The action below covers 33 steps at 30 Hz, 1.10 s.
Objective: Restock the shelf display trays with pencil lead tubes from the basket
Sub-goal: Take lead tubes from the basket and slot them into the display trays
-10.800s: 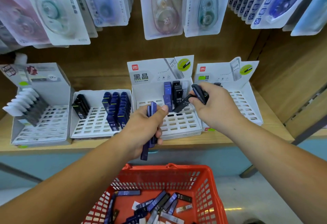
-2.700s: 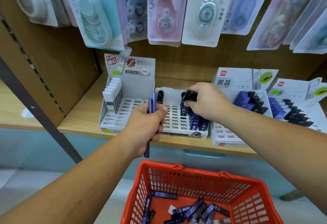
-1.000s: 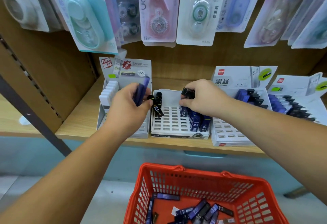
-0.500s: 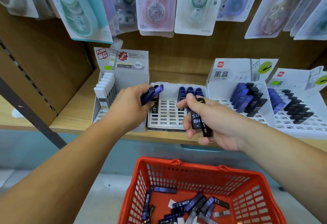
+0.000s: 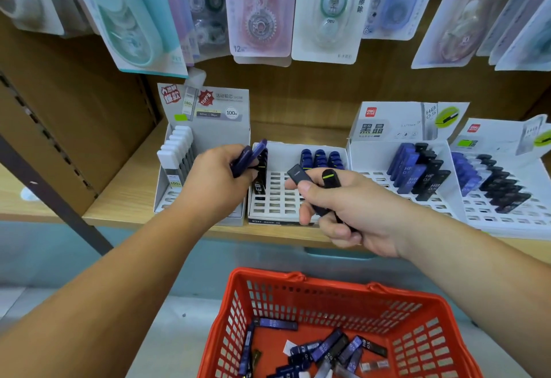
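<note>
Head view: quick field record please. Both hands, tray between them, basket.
left hand: grips held blue tubes
right hand: grips black tubes
grid tray: stocked blue tubes at the back, front slots bare
basket: red, below the shelf edge, loose tubes on its bottom

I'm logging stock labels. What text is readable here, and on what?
"8m", "可擦除": green correction tape pack
"12m": pink correction tape pack
"100": left tray's header card
"deli", "黑晶", "HB 0.5": third tray's header card
"HB 0.5": tubes in that tray
Other small print: too blurred to read.
</note>
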Each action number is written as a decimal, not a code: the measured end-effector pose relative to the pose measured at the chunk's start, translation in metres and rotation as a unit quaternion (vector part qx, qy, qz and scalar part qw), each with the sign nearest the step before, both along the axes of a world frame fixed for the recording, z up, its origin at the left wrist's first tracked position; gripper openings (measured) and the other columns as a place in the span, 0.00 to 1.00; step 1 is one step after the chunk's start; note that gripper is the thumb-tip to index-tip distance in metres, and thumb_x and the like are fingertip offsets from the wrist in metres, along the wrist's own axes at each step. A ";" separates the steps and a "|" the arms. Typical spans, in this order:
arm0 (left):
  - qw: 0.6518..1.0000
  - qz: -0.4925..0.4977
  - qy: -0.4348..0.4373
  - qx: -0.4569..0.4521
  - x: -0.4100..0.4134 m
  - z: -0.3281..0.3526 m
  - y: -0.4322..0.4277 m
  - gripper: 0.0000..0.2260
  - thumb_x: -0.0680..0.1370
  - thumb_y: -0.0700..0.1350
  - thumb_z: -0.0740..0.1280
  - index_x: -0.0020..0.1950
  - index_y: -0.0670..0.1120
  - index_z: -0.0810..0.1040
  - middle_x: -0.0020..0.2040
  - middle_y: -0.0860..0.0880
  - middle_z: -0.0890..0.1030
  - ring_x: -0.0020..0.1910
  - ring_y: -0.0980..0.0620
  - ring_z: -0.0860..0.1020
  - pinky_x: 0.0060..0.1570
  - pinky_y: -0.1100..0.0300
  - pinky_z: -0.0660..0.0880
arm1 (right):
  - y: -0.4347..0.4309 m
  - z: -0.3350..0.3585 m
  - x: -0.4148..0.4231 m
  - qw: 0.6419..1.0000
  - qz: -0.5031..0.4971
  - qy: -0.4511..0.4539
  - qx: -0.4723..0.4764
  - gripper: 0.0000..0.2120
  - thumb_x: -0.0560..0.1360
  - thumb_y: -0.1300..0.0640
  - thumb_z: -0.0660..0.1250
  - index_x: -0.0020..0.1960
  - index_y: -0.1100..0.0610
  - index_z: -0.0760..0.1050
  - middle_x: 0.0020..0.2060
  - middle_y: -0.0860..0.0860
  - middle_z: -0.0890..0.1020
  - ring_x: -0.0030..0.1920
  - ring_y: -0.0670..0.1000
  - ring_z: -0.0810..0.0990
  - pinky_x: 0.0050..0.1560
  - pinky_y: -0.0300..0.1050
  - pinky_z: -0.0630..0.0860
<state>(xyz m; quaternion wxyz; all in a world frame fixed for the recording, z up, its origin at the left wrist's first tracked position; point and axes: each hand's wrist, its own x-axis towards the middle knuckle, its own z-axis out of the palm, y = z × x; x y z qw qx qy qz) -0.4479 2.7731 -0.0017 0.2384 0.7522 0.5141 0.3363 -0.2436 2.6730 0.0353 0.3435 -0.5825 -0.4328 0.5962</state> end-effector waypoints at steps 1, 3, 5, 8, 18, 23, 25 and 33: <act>1.000 -0.002 0.006 -0.003 0.001 0.000 0.000 0.04 0.79 0.41 0.73 0.50 0.50 0.84 0.41 0.51 0.81 0.38 0.50 0.78 0.41 0.57 0.76 | 0.000 0.000 0.000 1.000 0.000 -0.008 0.002 0.09 0.86 0.56 0.61 0.62 0.54 0.79 0.39 0.56 0.82 0.23 0.47 0.63 0.23 0.36 0.55; 0.999 -0.011 0.040 0.010 0.003 0.001 -0.001 0.03 0.79 0.42 0.73 0.52 0.48 0.84 0.43 0.49 0.81 0.40 0.48 0.78 0.44 0.53 0.78 | 0.000 0.000 0.000 1.000 -0.002 -0.024 0.009 0.10 0.86 0.61 0.59 0.62 0.58 0.77 0.40 0.56 0.84 0.23 0.47 0.64 0.23 0.37 0.55; 0.999 -0.010 0.041 0.021 0.003 0.002 -0.003 0.03 0.79 0.42 0.73 0.52 0.49 0.85 0.44 0.49 0.82 0.40 0.48 0.79 0.45 0.50 0.80 | 0.000 0.001 0.000 0.998 0.005 -0.051 0.023 0.08 0.86 0.61 0.59 0.62 0.62 0.74 0.43 0.56 0.87 0.22 0.47 0.65 0.22 0.37 0.55; 1.000 0.017 -0.021 0.007 0.002 -0.002 -0.004 0.03 0.79 0.43 0.73 0.50 0.51 0.85 0.40 0.54 0.82 0.35 0.54 0.78 0.42 0.55 0.79 | -0.001 0.000 -0.001 0.997 -0.003 -0.066 0.037 0.11 0.85 0.58 0.64 0.60 0.65 0.70 0.47 0.57 0.88 0.19 0.48 0.67 0.20 0.37 0.55; 1.000 0.007 -0.024 0.000 0.009 -0.008 -0.009 0.03 0.78 0.42 0.74 0.50 0.48 0.83 0.38 0.49 0.81 0.35 0.48 0.78 0.39 0.53 0.77 | 0.000 -0.006 0.004 0.991 -0.102 -0.056 0.068 0.07 0.81 0.57 0.71 0.54 0.60 0.78 0.39 0.59 0.86 0.20 0.47 0.65 0.23 0.36 0.58; 0.999 0.010 -0.050 0.007 0.007 0.004 -0.012 0.05 0.79 0.48 0.73 0.44 0.51 0.80 0.30 0.55 0.77 0.29 0.56 0.72 0.33 0.60 0.72 | 0.001 -0.006 0.003 0.990 -0.107 -0.037 0.085 0.07 0.80 0.57 0.71 0.54 0.60 0.80 0.33 0.56 0.77 0.23 0.48 0.66 0.23 0.38 0.59; 0.989 -0.018 -0.131 -0.062 0.012 0.013 -0.023 0.08 0.81 0.49 0.72 0.45 0.47 0.80 0.28 0.55 0.73 0.26 0.56 0.68 0.29 0.64 0.69 | 0.001 -0.002 0.005 0.990 -0.121 -0.016 0.076 0.08 0.80 0.58 0.72 0.55 0.62 0.80 0.30 0.53 0.72 0.24 0.47 0.65 0.23 0.39 0.57; 0.914 -0.129 -0.260 -0.284 0.050 0.029 -0.076 0.08 0.81 0.47 0.71 0.52 0.41 0.81 0.27 0.53 0.77 0.24 0.55 0.67 0.23 0.64 0.62 | -0.028 0.026 0.037 0.990 -0.126 -0.008 0.055 0.06 0.78 0.58 0.73 0.47 0.60 0.81 0.37 0.58 0.78 0.26 0.49 0.63 0.22 0.38 0.56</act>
